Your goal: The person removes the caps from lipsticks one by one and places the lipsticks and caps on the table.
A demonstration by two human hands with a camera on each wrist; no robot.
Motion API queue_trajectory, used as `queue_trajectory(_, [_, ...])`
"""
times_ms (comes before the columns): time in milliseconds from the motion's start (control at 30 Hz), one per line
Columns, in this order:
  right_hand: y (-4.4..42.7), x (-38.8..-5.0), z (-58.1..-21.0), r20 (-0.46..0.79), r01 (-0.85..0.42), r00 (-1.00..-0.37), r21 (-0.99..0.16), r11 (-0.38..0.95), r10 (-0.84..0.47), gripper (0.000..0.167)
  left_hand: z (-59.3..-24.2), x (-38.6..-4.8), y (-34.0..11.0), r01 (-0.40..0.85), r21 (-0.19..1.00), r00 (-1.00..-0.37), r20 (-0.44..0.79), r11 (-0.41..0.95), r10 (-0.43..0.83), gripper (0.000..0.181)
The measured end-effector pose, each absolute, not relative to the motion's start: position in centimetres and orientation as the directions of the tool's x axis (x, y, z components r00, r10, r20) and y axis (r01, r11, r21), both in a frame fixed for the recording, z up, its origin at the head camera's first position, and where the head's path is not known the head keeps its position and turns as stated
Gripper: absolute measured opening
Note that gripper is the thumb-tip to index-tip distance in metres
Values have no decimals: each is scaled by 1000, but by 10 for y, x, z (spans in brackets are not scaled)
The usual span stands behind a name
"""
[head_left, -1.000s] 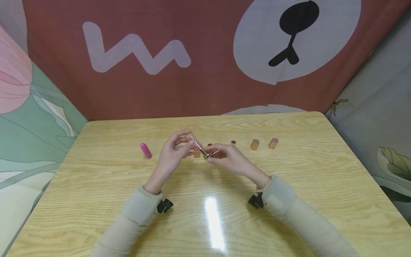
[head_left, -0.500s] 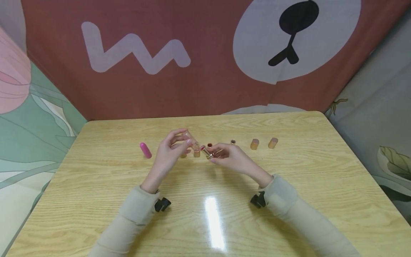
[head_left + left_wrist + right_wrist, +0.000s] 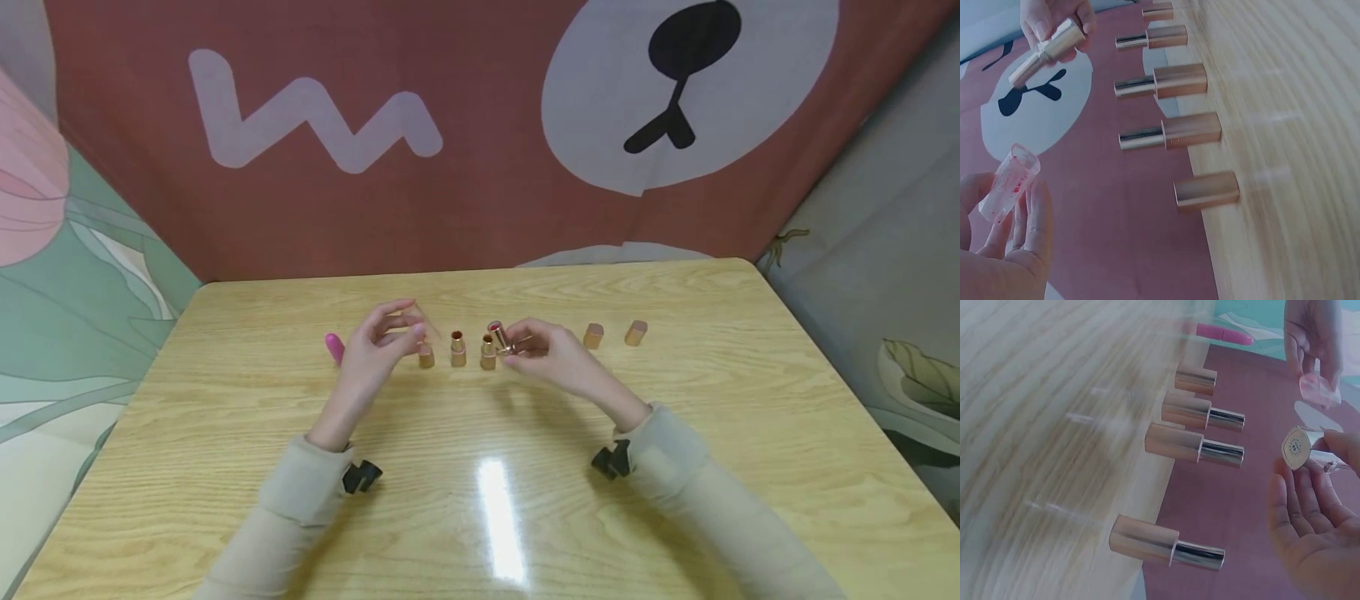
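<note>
My left hand (image 3: pixel 375 346) pinches a clear lipstick cap (image 3: pixel 1010 181) with pinkish-red smears inside, between thumb and fingers. My right hand (image 3: pixel 551 354) holds an uncapped gold lipstick (image 3: pixel 498 337), tilted, its red tip showing in the head view. The right wrist view shows the round label on its base. Cap and lipstick are well apart, both above the table. Two rose-gold lipstick tubes with bare gold inner sleeves, a left one (image 3: pixel 458 350) and a right one (image 3: pixel 488 353), stand upright between the hands. A short rose-gold piece (image 3: pixel 426 357) stands by my left fingertips.
A bright pink tube (image 3: pixel 334 347) stands left, partly behind the left hand. Two short rose-gold pieces, one (image 3: pixel 593 336) and another (image 3: pixel 636 333), stand to the right. Another sleeved tube (image 3: pixel 1166 544) appears in the right wrist view. A printed cloth (image 3: pixel 480 217) hangs behind the table (image 3: pixel 420 517).
The clear cap has come off the lipstick. My left hand has moved left with the cap, while my right hand has drifted right and tipped the lipstick more upright.
</note>
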State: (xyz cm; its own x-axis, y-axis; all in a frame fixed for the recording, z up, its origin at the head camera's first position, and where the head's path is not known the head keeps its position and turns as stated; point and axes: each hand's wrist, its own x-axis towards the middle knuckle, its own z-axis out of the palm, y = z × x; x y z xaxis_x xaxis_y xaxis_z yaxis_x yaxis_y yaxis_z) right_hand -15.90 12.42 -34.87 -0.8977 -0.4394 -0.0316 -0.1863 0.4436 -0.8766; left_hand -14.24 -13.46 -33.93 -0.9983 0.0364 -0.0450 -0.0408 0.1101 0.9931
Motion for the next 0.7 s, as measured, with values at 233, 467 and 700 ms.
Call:
queue_trajectory(233, [131,-162,-345,-22,-159,-923,-889,430,-385,32,-340,-141,-152,-35,983,-999,-37,181,11,48])
queue_trajectory(467, [139,-165,-341,-55,-103,-940,-896,432,-337,34,-338,-140,-167,-32,970,-999,-30,243,-15,47])
queue_trajectory(700, [149,-169,-340,-55,-93,-949,-894,439,-312,34,-335,-139,-182,-64,959,-997,-51,274,-54,49])
